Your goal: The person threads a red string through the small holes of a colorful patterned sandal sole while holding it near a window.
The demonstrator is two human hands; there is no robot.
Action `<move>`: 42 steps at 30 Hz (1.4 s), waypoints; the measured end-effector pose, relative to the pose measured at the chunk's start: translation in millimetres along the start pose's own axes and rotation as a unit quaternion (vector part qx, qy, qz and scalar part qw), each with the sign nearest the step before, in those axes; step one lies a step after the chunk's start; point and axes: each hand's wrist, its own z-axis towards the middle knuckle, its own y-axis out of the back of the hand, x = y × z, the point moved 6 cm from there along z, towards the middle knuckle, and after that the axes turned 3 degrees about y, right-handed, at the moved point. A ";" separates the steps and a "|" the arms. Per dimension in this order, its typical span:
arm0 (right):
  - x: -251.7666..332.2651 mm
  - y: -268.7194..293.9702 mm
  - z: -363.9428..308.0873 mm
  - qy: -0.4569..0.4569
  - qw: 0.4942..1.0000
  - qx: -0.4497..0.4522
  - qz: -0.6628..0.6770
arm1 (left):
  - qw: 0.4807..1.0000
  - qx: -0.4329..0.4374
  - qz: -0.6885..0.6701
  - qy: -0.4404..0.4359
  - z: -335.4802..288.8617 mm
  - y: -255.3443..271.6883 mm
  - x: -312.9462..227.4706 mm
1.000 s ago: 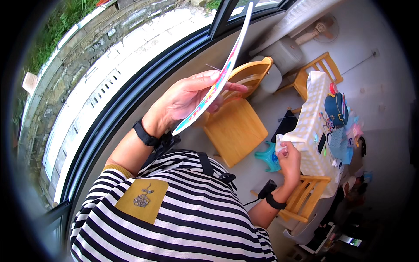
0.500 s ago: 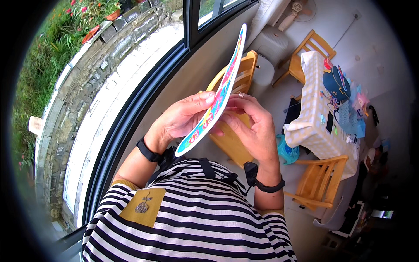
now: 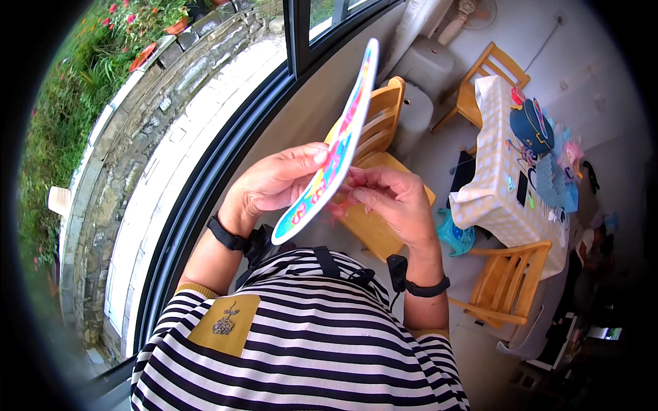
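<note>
A thin, flat panel [image 3: 332, 171] with a white edge and a bright print in blue, red, pink and yellow stands tilted in front of me, seen nearly edge-on. My left hand [image 3: 277, 181] pinches it near the middle, thumb on the printed face and the other fingers behind. Just to the right of the panel, my right hand [image 3: 401, 198] is closed, with thumb and fingertips together at what looks like thin red string [image 3: 358, 181]. The panel partly hides those fingertips, and how the string joins it cannot be made out.
A wooden chair [image 3: 384, 123] stands right behind my hands. On the right, a checked-cloth table [image 3: 480, 181] bears a dark blue cap [image 3: 531, 130] and small items. Another chair [image 3: 510, 284] and a blue stool [image 3: 456, 236] are near it. A window frame [image 3: 205, 151] runs along my left.
My right hand has drawn slightly away from the panel, and thin red strands now show at its fingertips. The panel has turned a little and shifted slightly left in my left hand.
</note>
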 end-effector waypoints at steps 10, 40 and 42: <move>-37.1 39.4 -27.9 -0.089 0.992 -0.013 -0.092 | 0.981 -0.065 0.097 -0.153 -31.6 20.1 -55.7; -68.3 119.0 -54.5 -0.010 0.853 -0.244 -0.462 | 0.941 -0.221 0.078 -0.243 -49.4 36.8 -55.8; 6.3 66.9 -47.2 0.205 0.770 -0.284 -0.533 | 0.939 -0.236 0.132 -0.213 -30.9 27.7 -37.6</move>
